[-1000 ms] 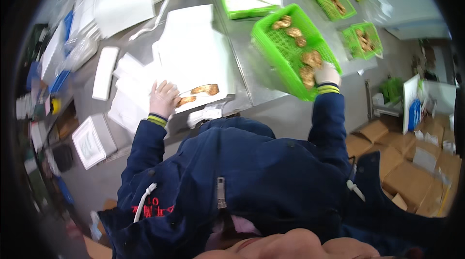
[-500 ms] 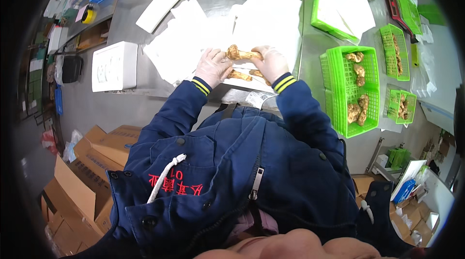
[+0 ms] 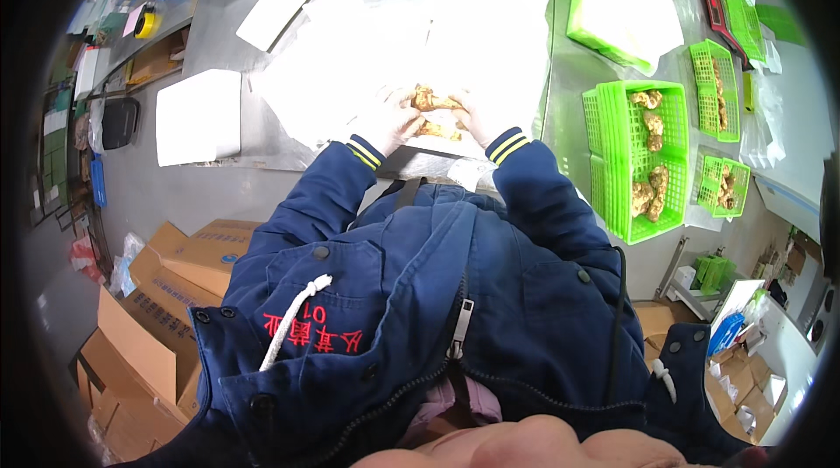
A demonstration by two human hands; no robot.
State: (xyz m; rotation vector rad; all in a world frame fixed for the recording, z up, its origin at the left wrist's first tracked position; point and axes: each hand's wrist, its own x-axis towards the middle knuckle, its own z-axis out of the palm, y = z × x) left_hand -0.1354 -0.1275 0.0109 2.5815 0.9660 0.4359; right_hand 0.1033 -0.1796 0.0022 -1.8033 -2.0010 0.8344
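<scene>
A brown, knobbly mushroom (image 3: 429,99) lies level between my two pale-gloved hands, above the white sheets. My left hand (image 3: 383,125) has its fingers closed at the cap end. My right hand (image 3: 481,121) pinches the pale stem at its other end. Just below, a second brown mushroom (image 3: 440,129) rests between my hands near the table's front edge. Strong glare washes out the gloves and the paper, so the finger outlines are faint.
White sheets (image 3: 490,9) cover the metal table (image 3: 262,4). A white foam box (image 3: 199,118) stands at left. Stacked green baskets (image 3: 661,136) hold several mushrooms at right, with smaller green baskets (image 3: 717,87) beyond. Cardboard boxes (image 3: 144,328) sit at lower left.
My left fingers have come closer around the mushroom's cap, and my right hand has shifted slightly left with the stem. The whole view has tilted a little and the paper looks brighter.
</scene>
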